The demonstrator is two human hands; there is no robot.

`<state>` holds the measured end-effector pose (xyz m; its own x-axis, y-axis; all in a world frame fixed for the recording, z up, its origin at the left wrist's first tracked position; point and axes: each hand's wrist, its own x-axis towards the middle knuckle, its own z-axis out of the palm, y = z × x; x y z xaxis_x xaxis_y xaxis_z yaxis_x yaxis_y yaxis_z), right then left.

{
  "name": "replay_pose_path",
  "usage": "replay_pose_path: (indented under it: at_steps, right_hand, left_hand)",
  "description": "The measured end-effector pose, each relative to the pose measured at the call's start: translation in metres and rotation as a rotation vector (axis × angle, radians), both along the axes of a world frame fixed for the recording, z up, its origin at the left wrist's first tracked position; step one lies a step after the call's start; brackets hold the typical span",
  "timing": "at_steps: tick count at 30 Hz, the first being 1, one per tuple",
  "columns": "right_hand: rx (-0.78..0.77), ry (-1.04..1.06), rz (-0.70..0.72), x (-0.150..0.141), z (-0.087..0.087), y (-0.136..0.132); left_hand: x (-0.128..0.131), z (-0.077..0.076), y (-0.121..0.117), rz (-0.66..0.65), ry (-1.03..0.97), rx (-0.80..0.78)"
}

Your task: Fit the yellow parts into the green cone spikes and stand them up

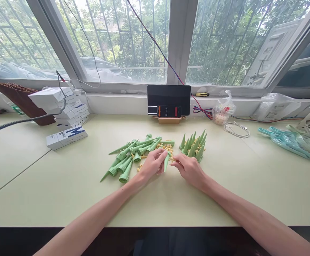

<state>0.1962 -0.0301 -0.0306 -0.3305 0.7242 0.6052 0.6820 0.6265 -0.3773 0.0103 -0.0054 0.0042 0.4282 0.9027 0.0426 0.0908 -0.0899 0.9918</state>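
Note:
My left hand (152, 164) is closed around a green plastic watering spike (166, 163), its pointed end tilted down toward me. Just to its right, my right hand (189, 170) pinches a small yellow piece (172, 159) between thumb and fingers, close to the spike's wide end. I cannot tell whether the two parts touch. Left of my hands lies a loose heap of green spikes (124, 165), with small yellow pieces (167, 146) scattered behind. Beyond my right hand, a group of green spikes (194, 145) stands points up, with yellow bits among them.
A phone (169, 111) leans on a dark tablet (168, 93) at the back of the table (155, 206). White boxes (66, 137) lie at left. A white cable (237, 129), a knotted plastic bag (223, 108) and turquoise plastic items (288, 142) are at right.

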Motion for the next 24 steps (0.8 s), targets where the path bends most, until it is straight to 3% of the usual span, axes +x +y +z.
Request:
replay_pose_path:
  at_steps: [15,24]
  right_hand:
    - [0.030,0.028,0.061,0.001,0.000,-0.001]
    - [-0.103,0.105,0.080,0.000,0.004,-0.001]
  left_hand:
    - [-0.003,-0.009,0.002,-0.059,0.069,0.090]
    - [-0.002,-0.010,0.000,-0.052,0.108,0.162]
